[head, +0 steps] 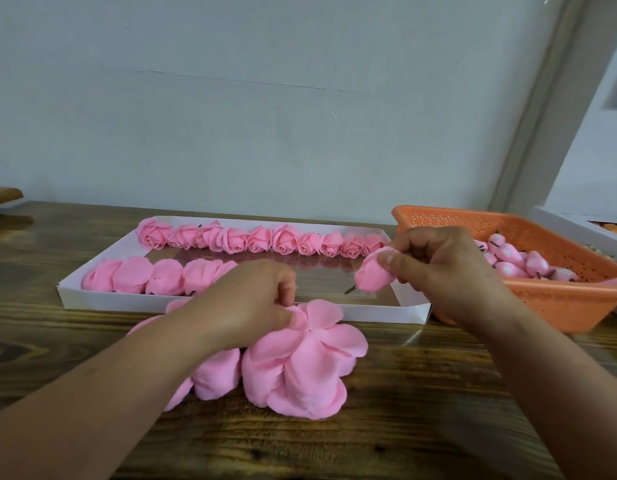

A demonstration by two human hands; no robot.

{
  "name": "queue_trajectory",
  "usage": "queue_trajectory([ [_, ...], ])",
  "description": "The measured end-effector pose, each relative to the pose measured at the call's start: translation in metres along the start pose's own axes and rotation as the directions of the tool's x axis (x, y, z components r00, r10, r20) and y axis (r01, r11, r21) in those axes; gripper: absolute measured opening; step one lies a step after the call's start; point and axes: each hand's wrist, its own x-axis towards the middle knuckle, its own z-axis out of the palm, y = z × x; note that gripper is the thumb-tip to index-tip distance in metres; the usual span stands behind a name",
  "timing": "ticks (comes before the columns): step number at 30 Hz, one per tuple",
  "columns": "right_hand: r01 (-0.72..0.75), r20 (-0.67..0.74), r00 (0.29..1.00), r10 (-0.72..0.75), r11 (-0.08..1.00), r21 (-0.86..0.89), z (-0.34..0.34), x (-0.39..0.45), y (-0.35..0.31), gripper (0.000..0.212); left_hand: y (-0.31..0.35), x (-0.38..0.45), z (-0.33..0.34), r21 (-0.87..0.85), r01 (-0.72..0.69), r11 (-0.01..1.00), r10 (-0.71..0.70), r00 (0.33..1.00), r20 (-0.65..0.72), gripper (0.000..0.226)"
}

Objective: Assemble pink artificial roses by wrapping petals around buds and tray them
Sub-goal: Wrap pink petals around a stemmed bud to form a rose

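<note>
The right hand point(449, 268) pinches a wrapped rose bud point(372, 275) above the right end of the white tray point(230, 304); the left hand point(244, 303) pinches a petal from the petal pile point(300, 368) at the table's point(421, 410) middle, near the tray's front edge

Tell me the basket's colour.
Orange, with small perforated holes; the basket shows in the head view, the only one.

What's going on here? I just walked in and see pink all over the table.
A person is making pink paper roses. The right hand holds a bud with a short stem over the white tray. The left hand pinches at the petal stack on the table. The tray holds one full row of roses and a partial second row. More buds sit in the orange basket.
</note>
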Motion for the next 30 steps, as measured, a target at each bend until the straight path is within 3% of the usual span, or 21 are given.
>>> queue_trajectory([
  [2,0.007,0.001,1.0,-0.007,1.0,-0.01,0.001,0.0,-0.001,0.029,-0.001,0.002,-0.002,-0.042,0.039,0.998,-0.037,0.997,0.061,0.026],
  [4,0.012,0.0,1.0,-0.012,1.0,-0.017,0.001,0.0,0.0,0.024,-0.002,0.002,-0.003,-0.044,0.052,0.998,-0.048,0.995,0.093,0.042],
  [10,0.003,-0.009,1.0,-0.003,1.0,0.009,0.001,0.0,-0.001,0.026,-0.003,0.001,-0.003,-0.117,0.084,0.99,-0.076,0.994,0.077,0.057],
  [13,-0.007,-0.028,1.0,0.007,1.0,0.023,0.001,0.001,0.001,0.021,-0.002,-0.001,-0.002,-0.348,0.188,0.918,-0.171,0.982,0.08,0.044],
  [16,-0.001,-0.078,0.997,0.009,0.994,0.108,0.001,0.002,0.003,0.018,0.007,-0.003,-0.003,-0.702,0.322,0.636,-0.289,0.942,0.171,0.01],
  [19,0.024,-0.072,0.997,-0.006,0.968,0.249,0.002,0.001,0.001,0.014,0.016,-0.006,0.0,-0.867,0.358,0.346,-0.311,0.916,0.254,0.011],
  [22,0.05,-0.033,0.999,-0.043,0.966,0.254,0.005,-0.001,-0.002,0.012,0.023,-0.008,0.004,-0.93,0.35,0.11,-0.277,0.91,0.309,0.018],
  [27,0.075,0.008,0.997,-0.077,0.983,0.166,0.006,-0.005,-0.008,0.011,0.026,-0.01,0.013,-0.924,0.335,-0.186,-0.261,0.889,0.375,0.035],
  [30,0.105,0.002,0.994,-0.106,0.988,0.113,0.006,-0.007,-0.011,0.013,0.027,-0.015,0.012,-0.913,0.323,-0.25,-0.192,0.907,0.374,0.033],
])
